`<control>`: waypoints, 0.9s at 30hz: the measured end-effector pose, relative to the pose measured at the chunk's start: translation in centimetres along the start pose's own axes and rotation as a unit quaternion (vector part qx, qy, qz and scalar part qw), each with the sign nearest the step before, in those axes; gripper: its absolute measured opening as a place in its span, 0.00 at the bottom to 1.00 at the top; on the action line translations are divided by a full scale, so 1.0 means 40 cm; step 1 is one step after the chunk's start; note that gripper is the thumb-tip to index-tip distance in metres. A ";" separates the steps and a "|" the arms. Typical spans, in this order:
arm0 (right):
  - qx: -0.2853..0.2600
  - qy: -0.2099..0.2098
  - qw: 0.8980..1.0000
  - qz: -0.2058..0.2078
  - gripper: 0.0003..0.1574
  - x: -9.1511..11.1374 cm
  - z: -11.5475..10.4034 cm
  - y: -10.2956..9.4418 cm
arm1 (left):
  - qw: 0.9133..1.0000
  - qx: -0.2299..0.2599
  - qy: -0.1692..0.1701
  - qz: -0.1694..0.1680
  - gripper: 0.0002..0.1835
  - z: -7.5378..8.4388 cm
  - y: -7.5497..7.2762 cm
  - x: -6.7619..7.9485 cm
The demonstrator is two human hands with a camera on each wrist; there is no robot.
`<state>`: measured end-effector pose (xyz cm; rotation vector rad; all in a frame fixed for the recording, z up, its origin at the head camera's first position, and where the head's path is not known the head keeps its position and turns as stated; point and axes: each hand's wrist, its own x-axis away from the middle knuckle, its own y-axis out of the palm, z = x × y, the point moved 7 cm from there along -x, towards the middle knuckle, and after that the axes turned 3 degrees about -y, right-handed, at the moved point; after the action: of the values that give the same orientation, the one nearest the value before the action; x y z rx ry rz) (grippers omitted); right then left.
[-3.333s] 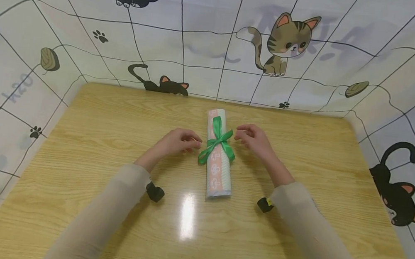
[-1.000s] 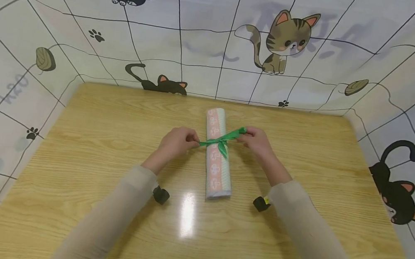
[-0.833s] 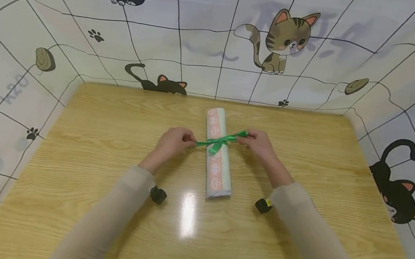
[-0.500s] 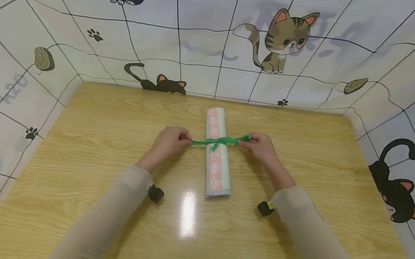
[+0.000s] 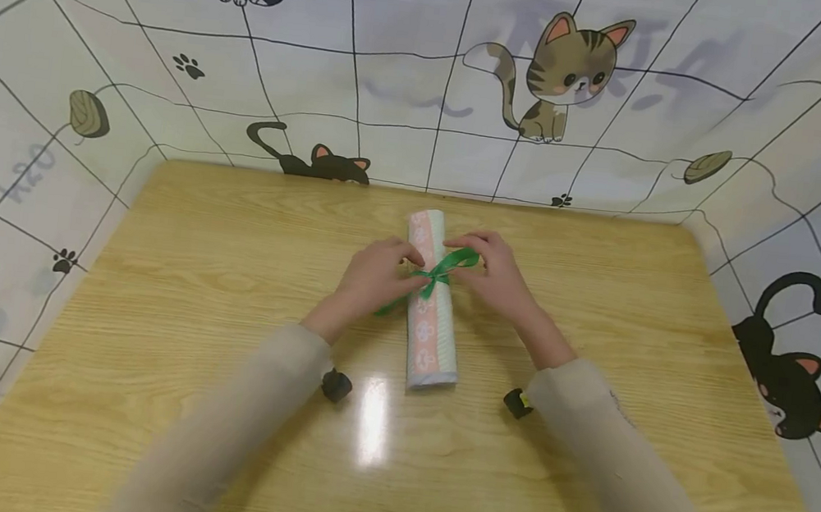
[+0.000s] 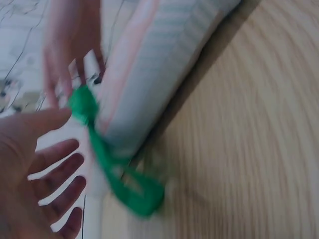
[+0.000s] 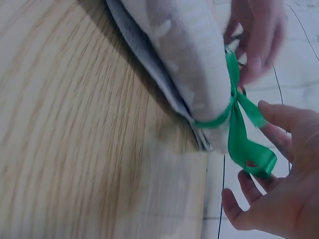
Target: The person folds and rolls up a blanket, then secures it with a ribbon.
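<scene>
A rolled pink-and-white towel (image 5: 429,344) lies on the table, with a green ribbon (image 5: 464,257) tied around its middle in a bow. My left hand (image 5: 376,275) reaches over the roll's left side. In the left wrist view its fingers (image 6: 57,180) are spread and its thumb is right at the ribbon's knot. From the right, my right hand (image 5: 493,276) comes in at a ribbon loop. The right wrist view shows the right hand (image 7: 294,184) with parted fingers, their tips against the loop. One ribbon tail lies partly hidden below the left hand.
The wooden table (image 5: 191,301) reaches back to a white cloth wall (image 5: 397,90) printed with cats and grid lines. A dark wrist camera (image 5: 336,385) hangs below the left sleeve and another wrist camera (image 5: 518,402) below the right.
Half a second ago both hands pinched the ribbon and held it taut sideways. Now they have moved inward over the roll, the ribbon is slack, and a loop stands up at the right.
</scene>
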<state>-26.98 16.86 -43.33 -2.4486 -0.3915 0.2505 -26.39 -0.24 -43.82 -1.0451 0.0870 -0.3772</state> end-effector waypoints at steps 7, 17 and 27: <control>0.027 0.010 0.999 0.014 0.06 -0.013 -0.025 0.008 | 0.997 -0.070 -0.041 0.021 0.13 0.051 0.034 -0.029; 0.051 0.043 0.997 0.046 0.09 -0.008 -0.001 -0.028 | 0.995 -0.066 -0.072 0.022 0.09 0.038 0.032 -0.033; 0.048 0.048 0.993 0.092 0.09 -0.004 0.017 -0.070 | 0.996 -0.049 -0.072 0.029 0.07 0.034 0.029 -0.032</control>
<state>-27.91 19.29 -42.09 -2.3921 -0.1094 0.2238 -26.92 1.83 -44.28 -1.1613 0.0065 -0.2462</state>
